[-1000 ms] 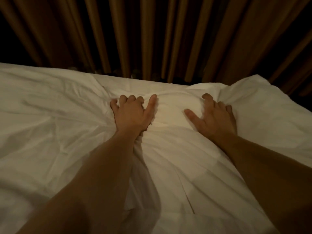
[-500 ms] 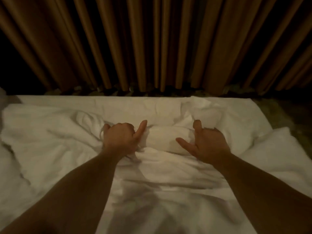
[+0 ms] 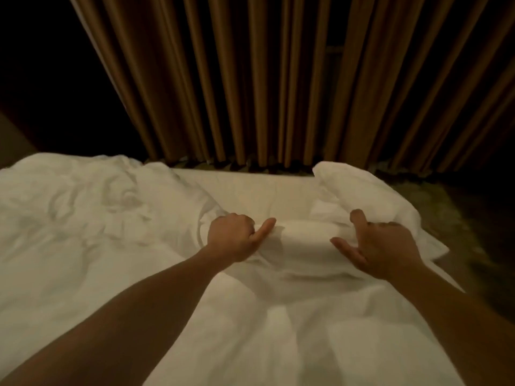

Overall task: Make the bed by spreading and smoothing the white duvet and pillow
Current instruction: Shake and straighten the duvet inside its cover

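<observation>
Duvet (image 3: 301,240) now farther back, hands (image 3: 231,236) unmoved.

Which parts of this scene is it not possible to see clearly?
All in the head view:
- Left hand fingers: curled into the duvet, hidden by the hand's back.
- Right hand fingertips: buried in a fold.
- Floor right of the bed: too dark.
- Bed's near edge: cut off by the frame bottom.

Both hands drawn back from the far edge, pulling the duvet (image 3: 250,316) toward the viewer. Bare mattress (image 3: 250,188) strip now exposed. Left hand (image 3: 232,236) bunches cloth tighter; right hand (image 3: 381,246) fingers apparently curled, blurred.
</observation>
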